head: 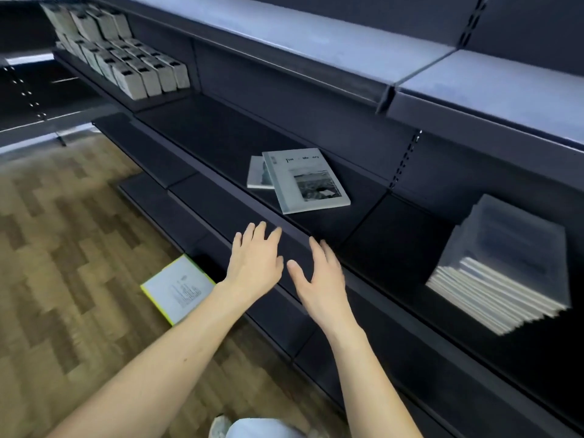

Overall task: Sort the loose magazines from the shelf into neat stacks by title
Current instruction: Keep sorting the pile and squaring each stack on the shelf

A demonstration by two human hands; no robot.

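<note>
A grey magazine (306,180) with a black-and-white cover photo lies askew on the dark shelf (221,137), partly covering a smaller grey magazine (258,172) to its left. A neat stack of grey magazines (502,267) sits on the same shelf at the right. My left hand (257,260) and my right hand (319,276) hover side by side in front of the shelf edge, below the two loose magazines. Both hands have straight fingers and hold nothing.
A white magazine with a yellow edge (178,287) lies on a lower shelf near the wooden floor (63,248). Rows of upright pale booklets (126,61) fill the far left shelf. An upper shelf (347,42) overhangs the work area.
</note>
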